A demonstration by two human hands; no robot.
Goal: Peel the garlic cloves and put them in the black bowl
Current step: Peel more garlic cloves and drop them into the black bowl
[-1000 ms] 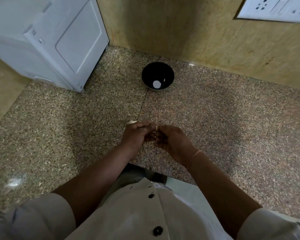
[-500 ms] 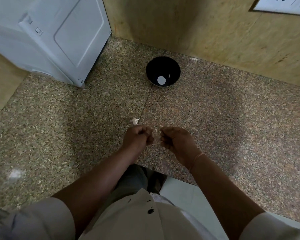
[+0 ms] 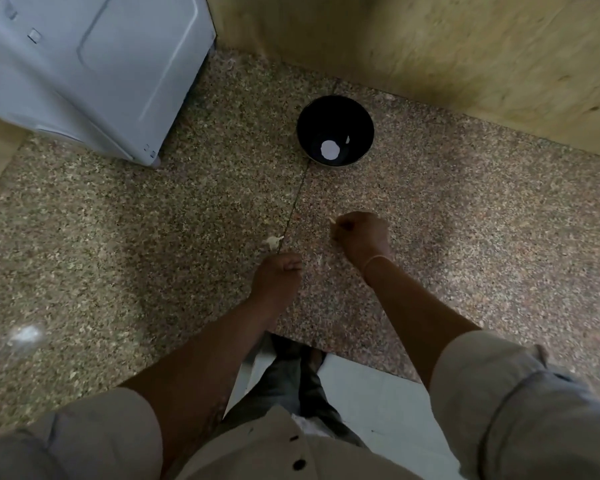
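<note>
Speckled granite counter (image 3: 118, 237) is stretching to the corner, where a white appliance (image 3: 94, 71) is standing. Your hands, joined half a second ago, are now parting. Your right hand (image 3: 361, 237) is reaching toward the black bowl (image 3: 357, 119), fingers curling round a garlic clove (image 3: 332, 221) whose pale tip is just showing, so it is probably peeled. Your left hand (image 3: 278, 273) is hanging back beside a scrap of skin (image 3: 272, 241), fingers curled. Whether they are holding anything cannot be told.

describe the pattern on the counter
The counter is speckled brown, tan and pink stone, with a thin dark seam running from the bowl; head view.
</note>
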